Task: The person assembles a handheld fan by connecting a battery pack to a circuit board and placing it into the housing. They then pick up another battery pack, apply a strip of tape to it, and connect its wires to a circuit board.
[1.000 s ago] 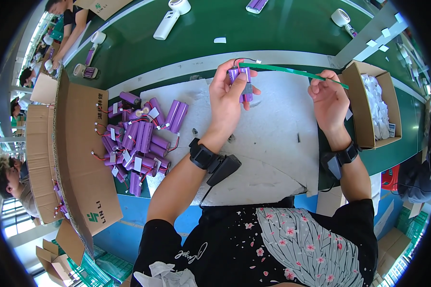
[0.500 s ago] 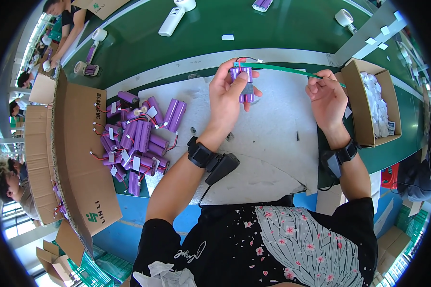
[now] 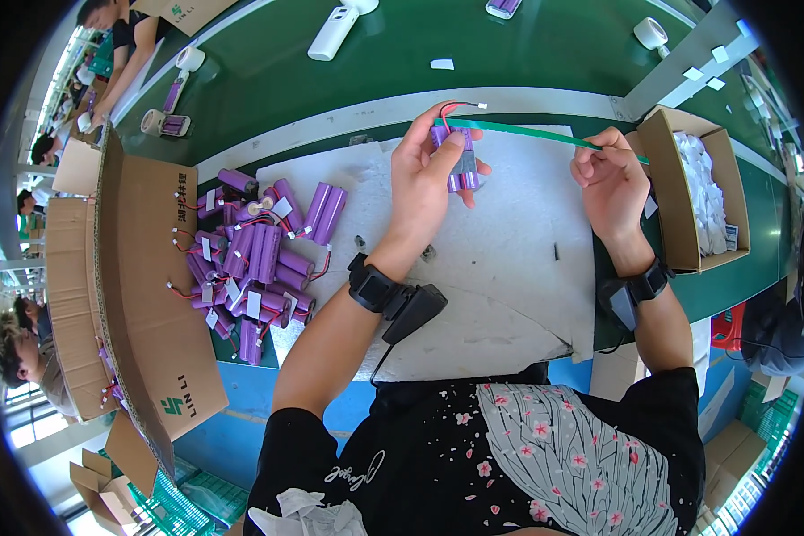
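We hold the purple battery pack (image 3: 465,168) over the white sheet (image 3: 500,277), our left grip (image 3: 420,168) closed around it, our right grip (image 3: 618,179) pinched on the green strip (image 3: 531,131) that runs from the pack

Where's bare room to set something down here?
The widest free patch is the white sheet between the left forearm and right forearm, bar small dark bits. Another is green surface beyond the metal rail, right of the paper scrap. Crowded: left, where purple batteries heap beside the cardboard box; and between left hand and right hand, where a green strip stretches.
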Tool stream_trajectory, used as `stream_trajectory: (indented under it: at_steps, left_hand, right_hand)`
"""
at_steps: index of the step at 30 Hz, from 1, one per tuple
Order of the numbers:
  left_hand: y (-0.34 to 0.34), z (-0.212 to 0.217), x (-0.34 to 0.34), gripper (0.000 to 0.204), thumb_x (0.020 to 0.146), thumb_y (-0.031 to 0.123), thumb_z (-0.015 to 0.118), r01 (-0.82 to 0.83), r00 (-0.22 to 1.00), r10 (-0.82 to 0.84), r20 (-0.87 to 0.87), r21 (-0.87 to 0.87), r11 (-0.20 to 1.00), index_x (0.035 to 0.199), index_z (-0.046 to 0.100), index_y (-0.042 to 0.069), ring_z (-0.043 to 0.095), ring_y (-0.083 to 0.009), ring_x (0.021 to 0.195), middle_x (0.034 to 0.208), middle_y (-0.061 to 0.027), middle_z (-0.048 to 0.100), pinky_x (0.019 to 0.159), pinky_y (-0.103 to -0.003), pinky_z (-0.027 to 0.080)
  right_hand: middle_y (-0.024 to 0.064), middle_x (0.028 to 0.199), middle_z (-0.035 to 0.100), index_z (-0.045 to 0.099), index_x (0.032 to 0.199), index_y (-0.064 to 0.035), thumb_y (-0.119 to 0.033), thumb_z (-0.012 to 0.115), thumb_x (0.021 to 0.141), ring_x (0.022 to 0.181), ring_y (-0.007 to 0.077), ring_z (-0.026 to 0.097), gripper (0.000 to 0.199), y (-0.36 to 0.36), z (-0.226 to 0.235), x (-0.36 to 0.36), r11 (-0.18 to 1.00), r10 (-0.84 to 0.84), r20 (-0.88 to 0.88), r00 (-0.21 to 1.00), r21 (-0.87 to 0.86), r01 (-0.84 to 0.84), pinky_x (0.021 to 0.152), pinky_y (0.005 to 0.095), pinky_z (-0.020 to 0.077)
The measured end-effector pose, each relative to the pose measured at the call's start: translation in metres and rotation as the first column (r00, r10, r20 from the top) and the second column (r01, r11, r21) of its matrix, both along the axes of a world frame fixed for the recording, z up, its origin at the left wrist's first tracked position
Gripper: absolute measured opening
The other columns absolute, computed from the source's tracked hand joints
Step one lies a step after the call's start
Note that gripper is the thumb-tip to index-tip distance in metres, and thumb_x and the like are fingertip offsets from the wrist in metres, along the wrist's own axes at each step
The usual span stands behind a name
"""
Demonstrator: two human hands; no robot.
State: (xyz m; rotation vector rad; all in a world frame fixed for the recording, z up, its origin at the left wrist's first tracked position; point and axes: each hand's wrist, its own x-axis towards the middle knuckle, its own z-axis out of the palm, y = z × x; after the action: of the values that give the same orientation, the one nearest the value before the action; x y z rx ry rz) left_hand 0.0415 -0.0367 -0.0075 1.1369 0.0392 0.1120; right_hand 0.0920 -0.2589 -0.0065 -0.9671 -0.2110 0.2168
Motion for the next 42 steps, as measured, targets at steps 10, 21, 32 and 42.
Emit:
stream_trajectory:
  at_steps: [10, 21, 32, 42]
  left_hand:
    - [-0.0008, 0.0012, -0.0016, 0.032, 0.092, 0.011, 0.045, -0.017, 1.0, 0.017, 0.006, -0.02, 1.0, 0.123, 0.037, 0.009, 0.065, -0.0269, 0.067, 0.101, -0.0224, 0.06, 0.032, -0.028, 0.043]
    - [0.0015, -0.0014, 0.0, 0.016, 0.093, 0.01, 0.044, -0.015, 1.0, 0.015, 0.017, 0.005, 1.0, 0.107, 0.037, 0.012, 0.065, -0.0266, 0.063, 0.097, -0.0235, 0.06, 0.029, -0.027, 0.037]
    - [0.0029, -0.0005, -0.0008, 0.02, 0.091, 0.007, 0.044, 0.013, 0.999, -0.011, 0.046, -0.047, 0.999, 0.108, 0.035, 0.009, 0.066, -0.0255, 0.066, 0.104, -0.021, 0.057, 0.029, -0.025, 0.037]
    - [0.0032, -0.0008, 0.0003, 0.021, 0.094, 0.015, 0.04, -0.001, 1.0, 0.002, 0.004, -0.103, 0.995, 0.114, 0.036, 0.01, 0.066, -0.0256, 0.068, 0.11, -0.0215, 0.058, 0.031, -0.024, 0.038]
  right_hand:
    - [0.0099, 0.074, 0.057, 0.049, 0.087, -0.0049, -0.011, 0.037, 0.084, 0.063, 0.0142, 0.041, 0.013, -0.0002, -0.0043, 0.0012, 1.0, 0.01, -0.039, 0.999, 0.003, -0.01, 0.059, 0.0271, 0.0344]
    - [0.0101, 0.076, 0.058, 0.049, 0.087, -0.0058, -0.011, 0.038, 0.084, 0.064, 0.0147, 0.043, 0.013, -0.0012, -0.0055, 0.0022, 0.999, 0.044, -0.02, 0.999, 0.021, -0.043, 0.059, 0.0273, 0.0352]
    - [0.0099, 0.072, 0.055, 0.047, 0.084, -0.0051, -0.011, 0.036, 0.084, 0.063, 0.0149, 0.042, 0.012, 0.002, -0.0027, 0.0007, 0.999, 0.022, -0.04, 0.999, -0.046, -0.024, 0.059, 0.0275, 0.035]
    - [0.0089, 0.071, 0.053, 0.048, 0.088, -0.0043, -0.011, 0.037, 0.085, 0.061, 0.0145, 0.041, 0.013, 0.0022, -0.0007, 0.0004, 0.996, -0.009, -0.059, 0.998, -0.085, 0.004, 0.058, 0.0271, 0.0344]
